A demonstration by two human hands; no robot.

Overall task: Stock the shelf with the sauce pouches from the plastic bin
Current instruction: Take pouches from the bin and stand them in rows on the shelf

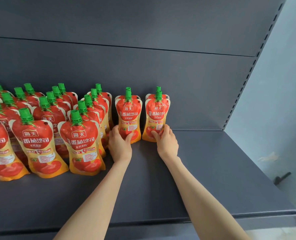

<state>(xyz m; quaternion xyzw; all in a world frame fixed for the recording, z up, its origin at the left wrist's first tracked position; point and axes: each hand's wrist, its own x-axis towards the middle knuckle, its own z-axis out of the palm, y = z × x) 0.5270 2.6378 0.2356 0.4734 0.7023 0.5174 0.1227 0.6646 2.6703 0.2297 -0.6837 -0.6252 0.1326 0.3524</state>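
Note:
Red-and-orange tomato sauce pouches with green caps stand upright on a dark grey shelf (213, 170). Several rows of pouches (81, 141) fill the left side. My left hand (120, 143) grips the base of a pouch (129, 111) standing near the back panel, with another pouch right behind it. My right hand (166, 142) grips the base of a second pouch (156, 111) a little to the right, also with one behind it. Both held pouches rest on the shelf. The plastic bin is out of view.
The shelf's back panel (143, 70) rises behind the pouches, and a slotted upright (247, 75) marks the right end. A pale wall (282, 101) lies beyond it. Bare shelf surface extends to the right and in front of my hands.

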